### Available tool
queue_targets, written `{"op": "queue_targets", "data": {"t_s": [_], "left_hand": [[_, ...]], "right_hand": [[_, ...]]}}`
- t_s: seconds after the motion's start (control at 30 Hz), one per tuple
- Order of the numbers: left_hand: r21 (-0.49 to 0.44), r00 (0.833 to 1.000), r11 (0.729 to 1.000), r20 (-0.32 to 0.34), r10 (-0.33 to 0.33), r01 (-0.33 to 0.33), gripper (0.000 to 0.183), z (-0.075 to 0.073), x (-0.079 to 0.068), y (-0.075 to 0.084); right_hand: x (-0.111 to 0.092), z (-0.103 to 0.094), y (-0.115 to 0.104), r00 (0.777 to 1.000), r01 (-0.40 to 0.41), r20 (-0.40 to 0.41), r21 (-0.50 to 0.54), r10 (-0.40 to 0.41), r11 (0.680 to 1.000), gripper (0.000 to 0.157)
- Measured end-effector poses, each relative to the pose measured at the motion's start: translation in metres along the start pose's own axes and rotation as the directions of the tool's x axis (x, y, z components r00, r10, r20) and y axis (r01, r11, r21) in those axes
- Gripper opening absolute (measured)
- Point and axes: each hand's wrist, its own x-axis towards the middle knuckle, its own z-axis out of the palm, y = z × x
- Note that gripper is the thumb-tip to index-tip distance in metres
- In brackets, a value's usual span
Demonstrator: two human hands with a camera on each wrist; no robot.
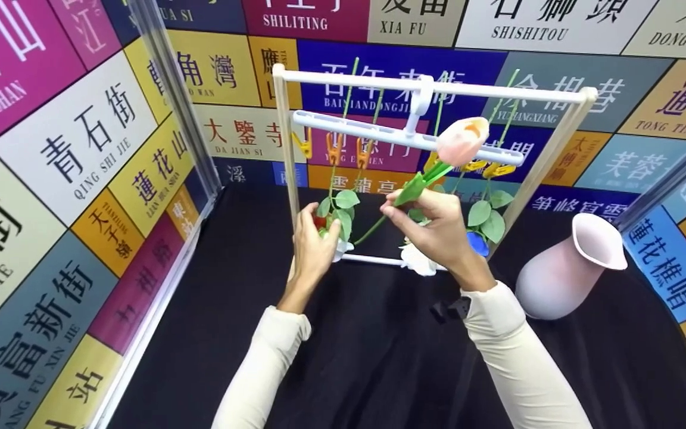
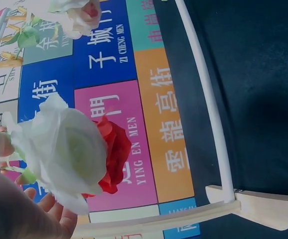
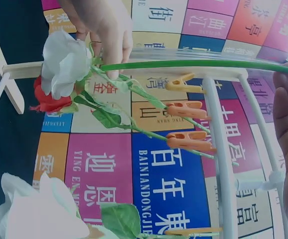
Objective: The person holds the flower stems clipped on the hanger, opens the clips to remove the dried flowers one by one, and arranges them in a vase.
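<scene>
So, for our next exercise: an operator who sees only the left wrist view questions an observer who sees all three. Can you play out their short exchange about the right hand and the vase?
Operator: My left wrist view shows a white rose. What's held out of my sight?
Observer: The right hand holds a pink tulip below its bloom.
Operator: And where's the vase?
Observer: It stands on the dark cloth, right of the frame in the head view.

Left forearm (image 1: 259, 366), right forearm (image 1: 518, 351) reaching forward; left hand (image 1: 314, 247) with fingers curved, right hand (image 1: 438, 227) pinching.
</scene>
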Motion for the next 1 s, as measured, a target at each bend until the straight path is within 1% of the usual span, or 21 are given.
{"op": "queue_targets", "data": {"t_s": [0.1,0.17,0.23,0.33,0.47,0.57,0.63,0.77,0.87,1.0], "left_hand": [[0.004,1.000,1.000,-0.007,0.021,-0.021,0.052,0.004,0.002,0.000],[0.013,0.999,0.999,-0.008,0.032,-0.032,0.052,0.006,0.003,-0.001],[0.018,0.999,0.999,-0.004,0.036,-0.036,0.053,0.008,0.003,-0.001],[0.031,1.000,0.999,-0.002,0.024,-0.024,0.052,0.011,0.004,-0.002],[0.054,1.000,0.998,0.002,0.013,-0.013,0.053,0.014,0.005,-0.002],[0.080,1.000,0.996,0.002,0.026,-0.026,0.055,0.015,0.005,-0.002],[0.097,0.999,0.994,0.002,0.042,-0.042,0.055,0.016,0.005,-0.001],[0.123,0.998,0.990,0.004,0.069,-0.069,0.049,0.016,0.006,-0.001],[0.142,0.997,0.987,0.015,0.074,-0.075,0.042,0.016,0.005,-0.002],[0.152,0.996,0.984,0.027,0.088,-0.091,0.035,0.016,0.004,-0.002]], "right_hand": [[0.000,-0.005,-0.002,1.000,-0.010,-0.011,0.002,0.010,1.000,0.015],[0.000,-0.009,-0.003,1.000,-0.012,-0.017,-0.001,0.012,1.000,0.019],[-0.001,-0.014,-0.004,1.000,-0.014,-0.022,-0.012,0.014,1.000,0.024],[-0.002,-0.021,-0.005,0.999,-0.013,-0.030,-0.039,0.012,0.999,0.027],[-0.003,-0.030,-0.006,0.999,-0.028,-0.042,-0.051,0.026,0.998,0.023],[-0.004,-0.036,-0.006,0.998,-0.037,-0.045,-0.031,0.036,0.999,0.015],[-0.004,-0.038,-0.006,0.998,-0.039,-0.046,-0.023,0.038,0.999,0.014],[-0.005,-0.044,-0.006,0.998,-0.040,-0.054,-0.046,0.038,0.998,0.020],[-0.005,-0.049,-0.007,0.997,-0.044,-0.071,-0.063,0.039,0.997,0.024],[-0.005,-0.057,-0.009,0.993,-0.059,-0.106,-0.069,0.051,0.996,0.024]]}}
